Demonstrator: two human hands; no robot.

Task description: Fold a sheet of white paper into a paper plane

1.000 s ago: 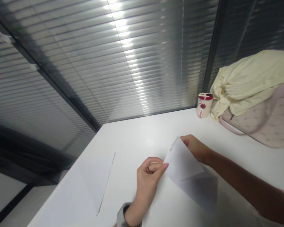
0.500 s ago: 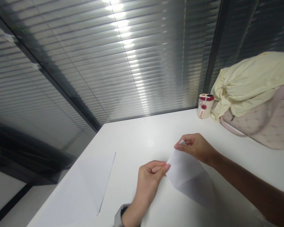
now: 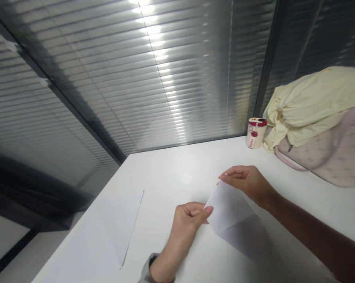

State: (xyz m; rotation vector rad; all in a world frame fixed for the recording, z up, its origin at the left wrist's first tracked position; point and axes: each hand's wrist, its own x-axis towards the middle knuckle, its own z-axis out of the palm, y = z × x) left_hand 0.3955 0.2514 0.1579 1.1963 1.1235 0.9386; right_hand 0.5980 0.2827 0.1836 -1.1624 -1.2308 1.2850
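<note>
In the head view, the left hand (image 3: pixel 187 224) and right hand (image 3: pixel 246 182) pinch the near corners of a white paper sheet (image 3: pixel 232 212) over the white counter (image 3: pixel 171 169), right of a second flat sheet (image 3: pixel 118 224).

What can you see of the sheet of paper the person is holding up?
The sheet of white paper looks thin and plain, with no visible print. It is lifted in a soft curve, its lower part shaded grey and sagging towards the white table. The left hand pinches its left side, the right hand its top corner. Whether it touches the table is hard to tell.
</note>
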